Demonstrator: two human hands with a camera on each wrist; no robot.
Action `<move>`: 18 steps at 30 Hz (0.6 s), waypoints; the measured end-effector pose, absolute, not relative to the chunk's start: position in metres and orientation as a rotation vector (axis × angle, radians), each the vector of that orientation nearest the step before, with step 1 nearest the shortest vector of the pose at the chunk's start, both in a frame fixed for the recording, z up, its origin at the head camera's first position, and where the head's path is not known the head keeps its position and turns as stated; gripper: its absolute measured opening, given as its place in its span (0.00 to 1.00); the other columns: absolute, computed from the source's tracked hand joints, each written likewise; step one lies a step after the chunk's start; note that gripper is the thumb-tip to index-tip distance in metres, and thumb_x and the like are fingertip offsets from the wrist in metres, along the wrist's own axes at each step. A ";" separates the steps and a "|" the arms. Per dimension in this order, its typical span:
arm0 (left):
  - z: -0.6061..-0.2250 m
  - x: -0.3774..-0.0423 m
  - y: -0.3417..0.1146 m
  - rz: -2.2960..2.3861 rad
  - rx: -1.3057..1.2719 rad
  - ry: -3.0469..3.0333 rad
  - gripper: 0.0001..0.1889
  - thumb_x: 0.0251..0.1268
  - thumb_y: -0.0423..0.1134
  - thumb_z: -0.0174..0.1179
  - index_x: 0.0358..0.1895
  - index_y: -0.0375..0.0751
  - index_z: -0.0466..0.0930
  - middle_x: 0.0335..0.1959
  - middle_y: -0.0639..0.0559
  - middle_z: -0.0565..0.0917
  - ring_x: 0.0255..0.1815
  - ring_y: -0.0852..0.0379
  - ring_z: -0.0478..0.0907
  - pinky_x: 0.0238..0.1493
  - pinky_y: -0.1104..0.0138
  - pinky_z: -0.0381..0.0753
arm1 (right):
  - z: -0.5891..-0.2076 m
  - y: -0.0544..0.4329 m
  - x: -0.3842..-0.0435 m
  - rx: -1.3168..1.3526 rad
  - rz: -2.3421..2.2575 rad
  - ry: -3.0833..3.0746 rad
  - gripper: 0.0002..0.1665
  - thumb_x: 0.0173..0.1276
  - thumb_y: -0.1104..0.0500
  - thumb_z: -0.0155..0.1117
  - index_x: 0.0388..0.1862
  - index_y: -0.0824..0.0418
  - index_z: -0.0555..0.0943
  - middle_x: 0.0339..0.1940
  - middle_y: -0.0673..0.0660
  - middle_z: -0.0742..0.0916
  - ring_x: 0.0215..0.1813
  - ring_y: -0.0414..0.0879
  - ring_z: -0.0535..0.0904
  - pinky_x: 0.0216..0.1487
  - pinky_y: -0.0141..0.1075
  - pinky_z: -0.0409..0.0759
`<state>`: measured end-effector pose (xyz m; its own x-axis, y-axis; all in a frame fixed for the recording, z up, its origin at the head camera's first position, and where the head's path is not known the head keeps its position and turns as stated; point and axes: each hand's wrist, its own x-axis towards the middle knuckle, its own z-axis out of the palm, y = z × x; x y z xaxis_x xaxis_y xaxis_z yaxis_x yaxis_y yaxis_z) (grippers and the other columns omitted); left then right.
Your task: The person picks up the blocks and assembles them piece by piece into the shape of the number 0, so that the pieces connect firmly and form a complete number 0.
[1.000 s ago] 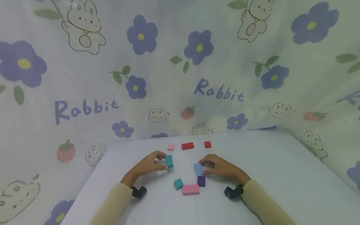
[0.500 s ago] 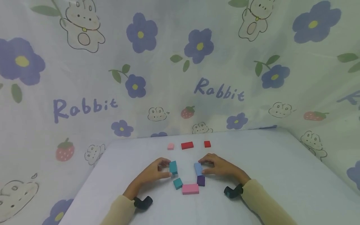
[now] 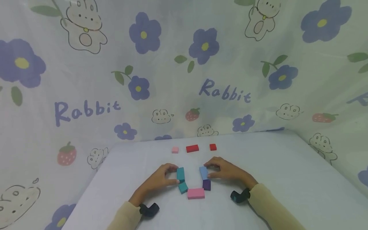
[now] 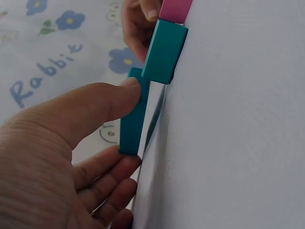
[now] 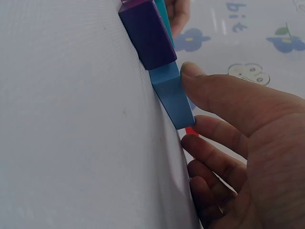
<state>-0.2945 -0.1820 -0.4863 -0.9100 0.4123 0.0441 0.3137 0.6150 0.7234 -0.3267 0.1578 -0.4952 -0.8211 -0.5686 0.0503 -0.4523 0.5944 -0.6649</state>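
My left hand (image 3: 159, 179) pinches a long teal block (image 4: 132, 117) between thumb and fingers. The near end of that block is at, or almost at, a small teal block (image 3: 183, 187) on the white table. Opposite, my right hand (image 3: 226, 171) holds a light blue block (image 5: 174, 95) by its ends, thumb by the near end. This block meets a small purple block (image 3: 206, 185). Nearest to me lies a long pink block (image 3: 196, 193), between the small teal and purple ones. Together these blocks outline a U that opens away from me.
Farther back on the white table (image 3: 258, 159) lie a small light pink block (image 3: 175, 150), a long red block (image 3: 192, 148) and a small red block (image 3: 213, 147), spaced apart in a row. A printed curtain (image 3: 178, 80) rises behind the table.
My left hand has brought the long teal block right and toward me, up to the small teal block. The right hand has stayed at the light blue block.
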 end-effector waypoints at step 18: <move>-0.484 -0.292 -0.183 1.024 0.620 2.738 0.32 0.59 0.53 0.69 0.67 0.49 0.73 0.67 0.49 0.75 0.73 0.44 0.65 0.72 0.41 0.65 | -0.494 0.158 -0.325 -0.833 -1.039 2.659 0.30 0.64 0.42 0.70 0.64 0.45 0.79 0.60 0.45 0.81 0.67 0.48 0.73 0.67 0.54 0.75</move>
